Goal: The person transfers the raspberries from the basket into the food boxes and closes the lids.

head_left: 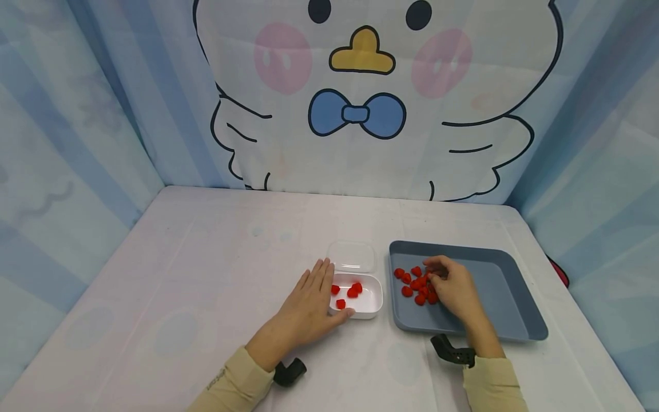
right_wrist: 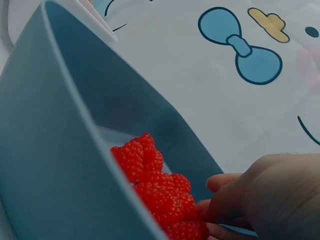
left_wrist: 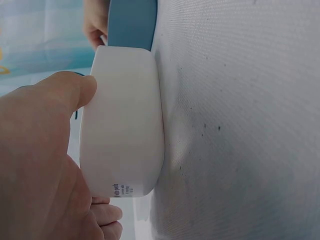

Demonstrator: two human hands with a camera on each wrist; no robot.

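A white plastic box stands in the middle, with several red raspberries inside. My left hand rests against its left side, fingers straight and together, thumb on the near rim. The left wrist view shows the thumb tip pressing on the edge of the box. To the right, a blue-grey tray holds a cluster of raspberries. My right hand reaches down into the tray at the cluster's right side. Up close, its fingertips are spaced apart, one right at the raspberries.
Behind the box lies a clear lid. A white cloth covers the table, and a curtain with a cartoon figure hangs along its far edge. The tray's raised rim surrounds the raspberries. Each wrist carries a black camera mount.
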